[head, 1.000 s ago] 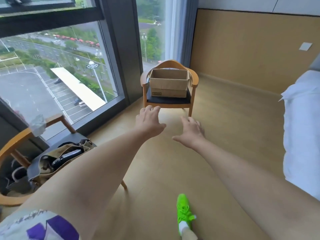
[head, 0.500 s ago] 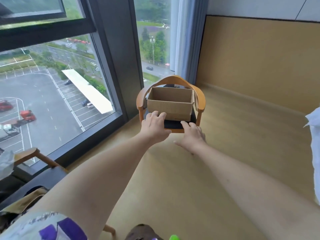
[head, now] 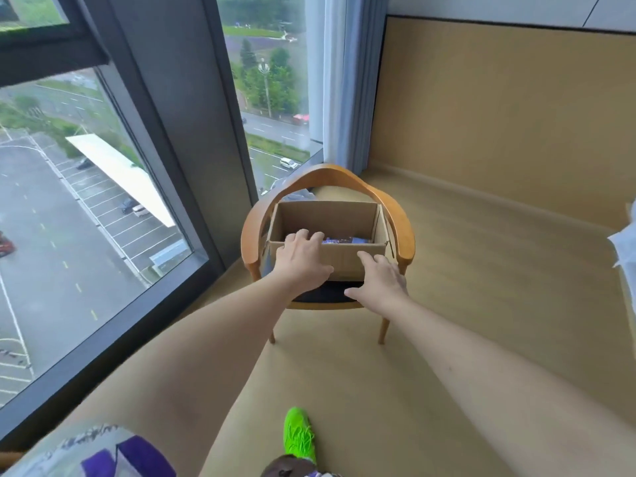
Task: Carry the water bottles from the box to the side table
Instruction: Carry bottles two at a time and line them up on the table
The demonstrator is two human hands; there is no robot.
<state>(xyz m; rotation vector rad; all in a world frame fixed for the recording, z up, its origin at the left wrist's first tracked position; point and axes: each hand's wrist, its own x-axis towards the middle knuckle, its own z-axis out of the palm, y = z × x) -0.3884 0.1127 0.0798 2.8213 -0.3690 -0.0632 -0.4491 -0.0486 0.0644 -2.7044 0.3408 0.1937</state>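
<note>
An open cardboard box [head: 330,220] sits on the dark seat of a wooden armchair [head: 330,173] by the window. Inside it, only a strip of blue and dark bottle labels [head: 346,240] shows above the near wall. My left hand [head: 303,258] reaches over the box's near rim, fingers extended and holding nothing. My right hand [head: 380,280] hovers in front of the box's near right corner, fingers spread and empty. No side table is in view.
A floor-to-ceiling window [head: 86,208] runs along the left, with a pale curtain [head: 339,80] behind the chair. A tan wall panel [head: 499,108] closes the back. White bedding [head: 624,246] juts in at the right edge. My green shoe [head: 299,435] stands on the wooden floor.
I have walked up to the chair, so the box looms larger and its inside shows. Both hands have advanced from in front of the seat to the box's near wall.
</note>
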